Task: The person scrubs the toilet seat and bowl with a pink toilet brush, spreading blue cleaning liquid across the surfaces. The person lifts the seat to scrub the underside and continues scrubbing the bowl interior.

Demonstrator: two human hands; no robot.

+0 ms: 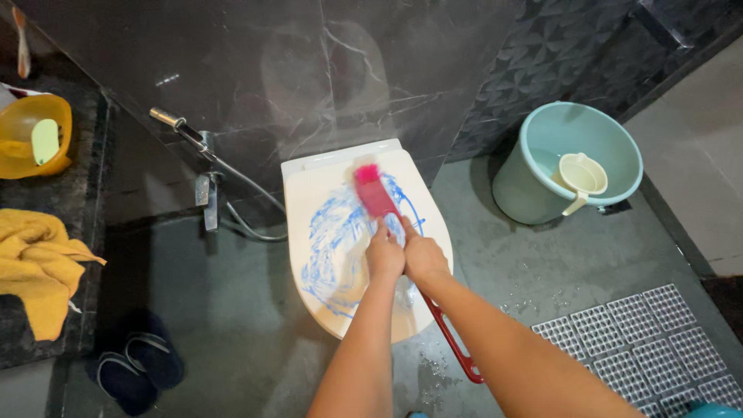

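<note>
A white toilet with its lid [329, 255] closed stands against the dark marble wall, and blue cleaner is smeared across the lid. My left hand [385, 255] and my right hand [423, 255] sit side by side, both gripping the long handle of a red brush [373, 192]. The brush's pink bristle head rests on the far part of the lid, near the hinge. The red handle runs back under my right forearm and ends in a loop near the floor.
A teal bucket [542, 182] with a cream jug [582, 179] inside stands at the right. A metal spray hose [232, 178] hangs on the wall at the left. On the left counter are an orange tub [15, 147] and a yellow towel [35, 263]. Dark slippers [135, 364] lie below. A white floor mat [635, 333] is at lower right.
</note>
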